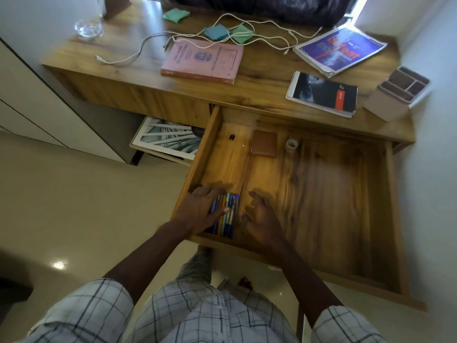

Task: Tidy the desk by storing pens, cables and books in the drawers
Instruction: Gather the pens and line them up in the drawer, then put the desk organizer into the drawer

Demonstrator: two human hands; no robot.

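Note:
The open wooden drawer (205, 144) holds a row of several pens (228, 214) lying flat in its front left corner. My left hand (200, 211) rests on them, fingers spread over the pens and thumb across them. My right hand (262, 219) hovers just right of the pens with loosely curled fingers and holds nothing. On the desk top lie a pink book (205, 59), a long white cable (247, 37), a blue magazine (341, 49) and a black spiral notebook (324, 94).
Inside the drawer's back are a brown wallet (264, 144), a tape roll (291, 144) and a small black item (232, 137). An empty desk organiser (395, 95) stands at the desk's right edge. A glass bowl (88, 28) and teal pouches (217, 32) sit farther back.

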